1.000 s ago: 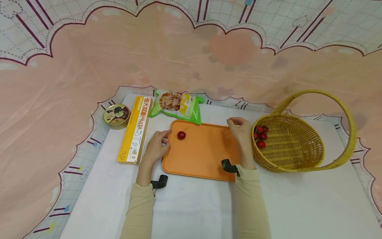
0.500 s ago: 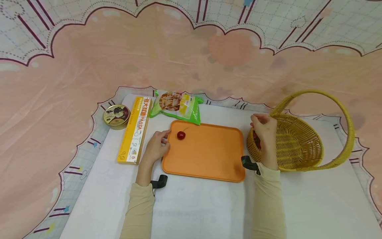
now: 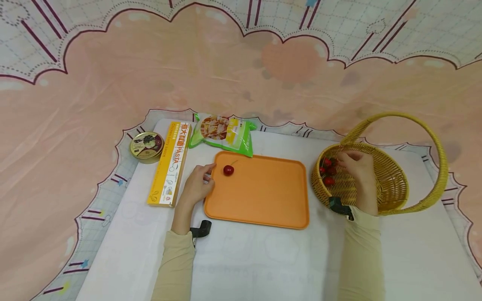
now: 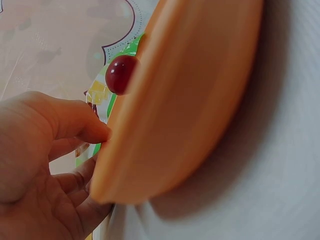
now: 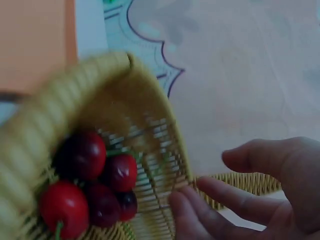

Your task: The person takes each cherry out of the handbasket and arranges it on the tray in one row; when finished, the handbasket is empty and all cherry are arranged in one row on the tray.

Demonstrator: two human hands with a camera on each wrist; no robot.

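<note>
Your right hand [image 3: 357,166] is over the wicker basket [image 3: 393,180], thumb and fingers apart, beside the cherries [image 3: 331,170] clustered at its left side. Your left hand [image 3: 198,183] pinches the orange tray [image 3: 260,194] at its left rim; one stemmed cherry [image 3: 228,170] lies near the tray's far left corner.
</note>
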